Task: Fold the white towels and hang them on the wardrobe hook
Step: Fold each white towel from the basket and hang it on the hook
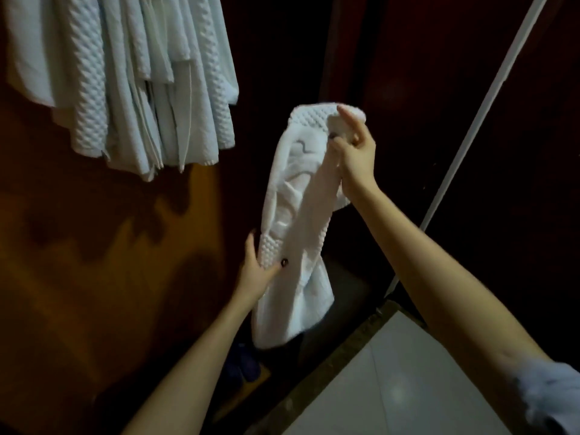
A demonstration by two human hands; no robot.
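Pinching top edge of white towel [298, 208] with right hand [356, 155]; clasping lower waffle band with left hand [255, 271]. Held mid-air, right of hung towels [125, 73]. Likely to unfold or drop on slackening the top pinch

Pale floor tile [408, 387] lower right; white strip [490, 98] slanting above.
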